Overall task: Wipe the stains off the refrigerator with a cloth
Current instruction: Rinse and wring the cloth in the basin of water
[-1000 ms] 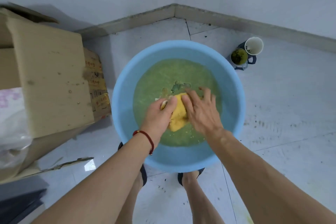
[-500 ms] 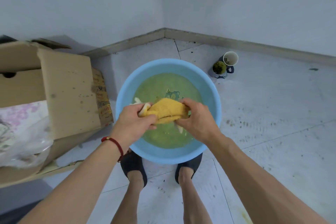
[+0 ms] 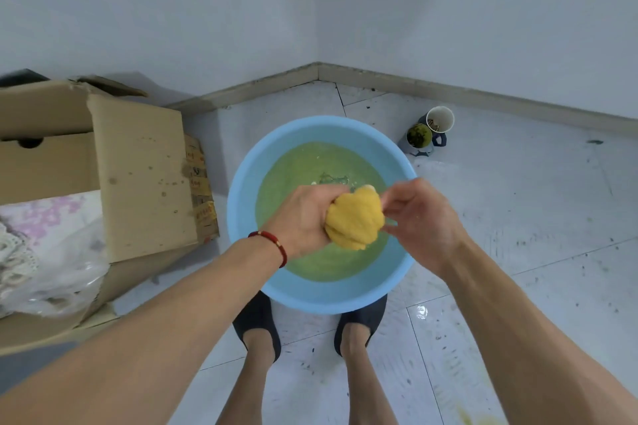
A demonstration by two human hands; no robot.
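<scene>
a cardboard box (image 3: pixel 138 176) stood left of a blue basin (image 3: pixel 248 217) of green water on the floor. over the basin, the left hand (image 3: pixel 303 221) gripped a bunched yellow cloth (image 3: pixel 355 217); the right hand (image 3: pixel 424 221) pinched its edge.

A pale tiled floor (image 3: pixel 518 217) bears a blue basin (image 3: pixel 241 217), cardboard box (image 3: pixel 138 176) and two cups (image 3: pixel 429 131).

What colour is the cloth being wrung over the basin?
Yellow; the cloth shows clearly in the head view.
</scene>
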